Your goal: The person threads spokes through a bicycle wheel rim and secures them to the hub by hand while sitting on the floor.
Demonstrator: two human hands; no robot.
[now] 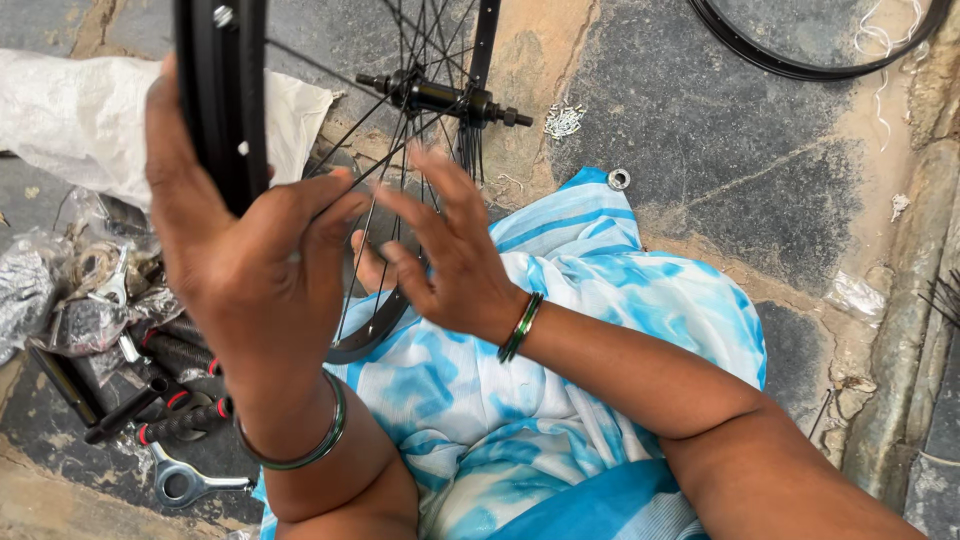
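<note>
You've got the bike wheel standing upright over your lap, and your left hand is the reason it stands that way: the grip is pressed together around the black rim, thumb on 1 side, fingers on the other. That leaves the spokes facing you and the hub sticking out toward the floor side, easy to get at. Your right hand sits among the spokes with its fingers spread and pinching nothing I can make out. The blue and white cloth on your lap cushions the rim's lower edge. Spanners and black grips lie heaped by your left knee, near enough to grab. A second rim lies well apart on the stone floor, and a small washer sits just beside the cloth.
</note>
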